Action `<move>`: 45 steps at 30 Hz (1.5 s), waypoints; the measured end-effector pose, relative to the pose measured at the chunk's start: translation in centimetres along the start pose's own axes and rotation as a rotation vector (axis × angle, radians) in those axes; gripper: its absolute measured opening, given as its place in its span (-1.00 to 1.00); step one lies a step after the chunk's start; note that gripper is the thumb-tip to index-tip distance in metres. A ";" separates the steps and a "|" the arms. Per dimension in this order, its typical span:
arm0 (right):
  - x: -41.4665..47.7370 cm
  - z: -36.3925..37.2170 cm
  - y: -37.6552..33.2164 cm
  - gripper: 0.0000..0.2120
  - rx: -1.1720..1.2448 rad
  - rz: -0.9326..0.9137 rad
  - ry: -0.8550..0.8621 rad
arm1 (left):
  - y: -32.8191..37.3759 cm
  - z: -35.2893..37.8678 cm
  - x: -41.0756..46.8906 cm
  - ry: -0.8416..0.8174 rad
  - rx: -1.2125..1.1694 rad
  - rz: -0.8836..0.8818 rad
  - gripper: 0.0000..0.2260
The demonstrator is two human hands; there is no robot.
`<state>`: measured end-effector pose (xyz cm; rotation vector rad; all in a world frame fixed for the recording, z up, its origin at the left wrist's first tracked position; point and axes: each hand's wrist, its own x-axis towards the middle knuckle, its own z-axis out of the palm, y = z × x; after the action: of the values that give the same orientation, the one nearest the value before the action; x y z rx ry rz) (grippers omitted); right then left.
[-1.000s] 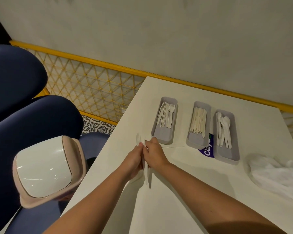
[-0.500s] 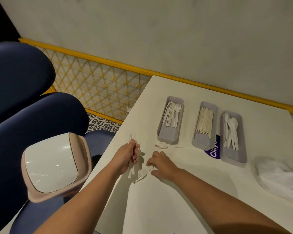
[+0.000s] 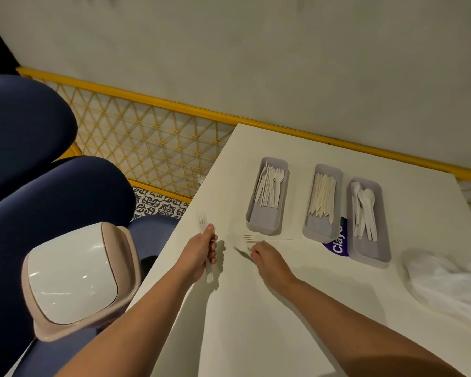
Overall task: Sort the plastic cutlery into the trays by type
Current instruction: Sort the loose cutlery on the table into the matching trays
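1. The left hand (image 3: 201,250) was closed around a small bunch of white plastic forks (image 3: 204,227), tines pointing far and handles sticking out below the fist, over the near-left part of the white table (image 3: 256,322).
2. The right hand (image 3: 267,258) rested just right of it, fingertips pinched at a loose fork (image 3: 256,238) lying flat on the table; whether it was gripped, I could not tell.
3. Three grey trays stood farther right: the left tray (image 3: 265,221) held forks, the middle tray (image 3: 317,228) knives, the right tray (image 3: 375,250) spoons.
4. A crumpled clear plastic bag (image 3: 446,281) lay at the right edge.
5. A pink bin with a white lid (image 3: 74,278) stood left of the table.
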<state>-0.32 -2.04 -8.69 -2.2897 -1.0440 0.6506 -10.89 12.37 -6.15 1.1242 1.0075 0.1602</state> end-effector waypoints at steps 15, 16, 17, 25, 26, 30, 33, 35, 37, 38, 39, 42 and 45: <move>2.7 -1.5 0.2 -0.57 -0.260 0.080 -0.084 | 0.6 2.7 0.4 -0.084 0.120 0.050 -0.68; 2.8 -1.5 0.5 -0.54 -0.338 0.084 -0.118 | 0.6 2.6 0.4 -0.090 0.118 0.038 -0.69; 2.9 -1.4 0.6 -0.53 -0.402 0.083 -0.134 | 0.6 2.5 0.5 -0.095 0.116 0.030 -0.69; 2.6 -0.9 0.1 -0.82 -0.580 0.020 -0.068 | 0.4 2.1 0.9 -0.138 0.045 0.009 -0.74; 2.7 -1.0 0.0 -0.84 -0.569 0.012 -0.073 | 0.4 2.1 0.8 -0.150 0.022 0.013 -0.74; 2.8 -1.9 -2.0 -0.75 -0.416 0.013 -0.021 | 0.4 2.3 0.8 -0.156 0.029 0.051 -0.68; 3.2 -3.3 -4.1 -0.71 -0.117 0.081 0.047 | 0.7 2.9 0.7 -0.168 0.006 0.052 -0.68; 3.6 -4.1 -5.0 -0.64 0.104 0.148 0.033 | 1.0 3.3 0.5 -0.207 -0.009 0.039 -0.68; 3.9 -4.6 -5.4 -0.65 0.327 0.212 0.019 | 1.3 3.8 0.2 -0.246 0.016 0.032 -0.64; 3.9 -4.8 -5.5 -0.69 0.431 0.239 0.020 | 1.5 4.1 0.0 -0.257 0.031 0.034 -0.61; 3.8 -5.0 -5.5 -0.74 0.517 0.261 0.019 | 1.7 4.3 -0.1 -0.271 0.036 0.032 -0.59; 3.6 -5.2 -5.3 -0.76 0.614 0.278 0.025 | 2.3 5.0 0.0 -0.283 0.019 -0.011 -0.53; 4.0 -5.0 -5.4 -0.83 0.712 0.296 0.067 | 2.5 5.9 0.6 -0.286 -0.006 -0.008 -0.52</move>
<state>2.27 2.78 -2.35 -1.8137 -0.3440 0.8835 -5.28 9.94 -4.12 1.1021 0.7556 -0.0051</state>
